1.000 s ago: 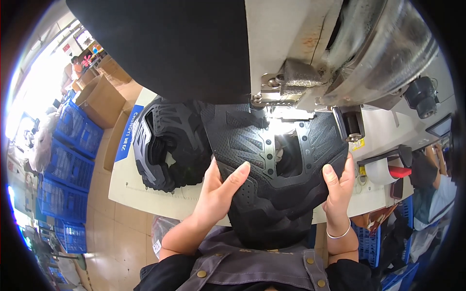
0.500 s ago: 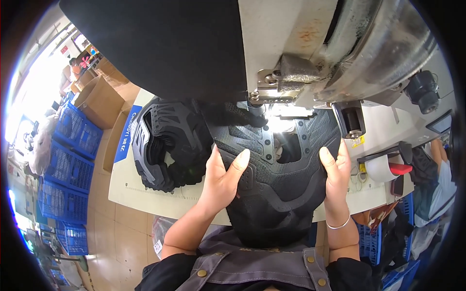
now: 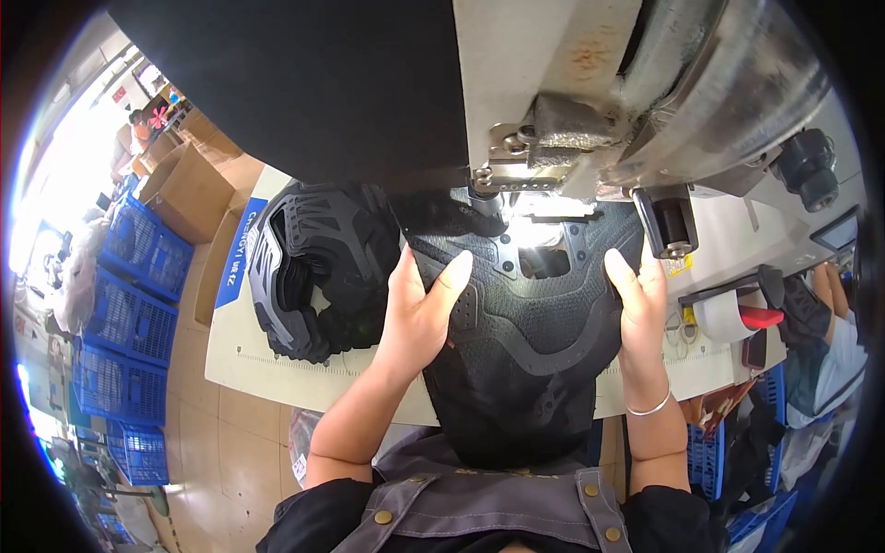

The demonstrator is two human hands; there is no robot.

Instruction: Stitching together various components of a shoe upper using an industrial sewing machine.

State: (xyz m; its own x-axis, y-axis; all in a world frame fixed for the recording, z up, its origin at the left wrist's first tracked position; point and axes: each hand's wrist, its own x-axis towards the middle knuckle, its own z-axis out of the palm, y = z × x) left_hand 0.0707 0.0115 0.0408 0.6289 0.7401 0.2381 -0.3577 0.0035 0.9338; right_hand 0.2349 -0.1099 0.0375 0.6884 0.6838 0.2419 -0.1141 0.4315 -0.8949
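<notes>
A black shoe upper (image 3: 530, 323) lies spread under the head of a large sewing machine (image 3: 553, 138), its far end in the machine's bright light. My left hand (image 3: 424, 304) grips the left edge, thumb on top and fingers beneath. On the opposite edge my right hand (image 3: 640, 300) holds it the same way. The near part of the upper hangs over the table edge toward my apron. The machine head hides the far tip and the needle. Left of my left hand rests a stack of similar grey and black uppers (image 3: 277, 304).
The pale table (image 3: 235, 355) curves around me. Blue plastic crates (image 3: 124, 378) and a cardboard box (image 3: 189, 192) stand on the left. Toward the right are a white holder with a red item (image 3: 737, 320), a phone (image 3: 754, 350) and more crates. Another person sits at far right.
Both my hands have pushed the shoe upper farther forward under the machine head, so less of its eyelet area shows. The stack of uppers stays in place.
</notes>
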